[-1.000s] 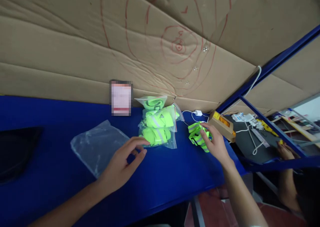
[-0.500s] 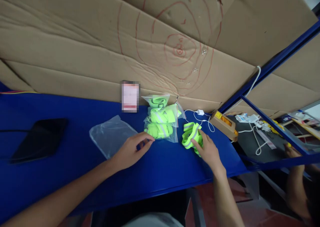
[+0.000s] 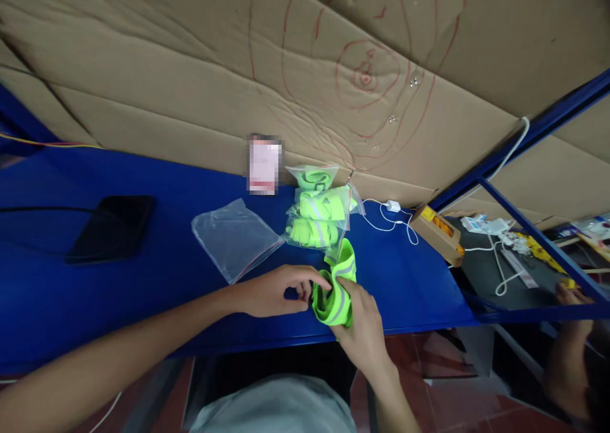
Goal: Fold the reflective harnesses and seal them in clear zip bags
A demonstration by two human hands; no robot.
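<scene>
A loosely coiled neon-green reflective strap with a grey stripe is held just above the front part of the blue table. My right hand is closed round its right side. From the left, my left hand meets the coil, its index finger reaching over the rim into the loops and its thumb at the outer edge. Just behind lie several clear zip bags with similar green straps, stacked against each other. A flat, clear plastic bag rests to the left, beyond my left hand.
A black tablet-like slab with a cable lies on the blue table at left. A blurred-out card leans against the cardboard wall. White cable and a small cardboard box sit right. Another person's hand shows far right.
My right hand has lifted the strap and brought it left and toward me. My left hand has moved right to meet it. The camera view has shifted slightly.
</scene>
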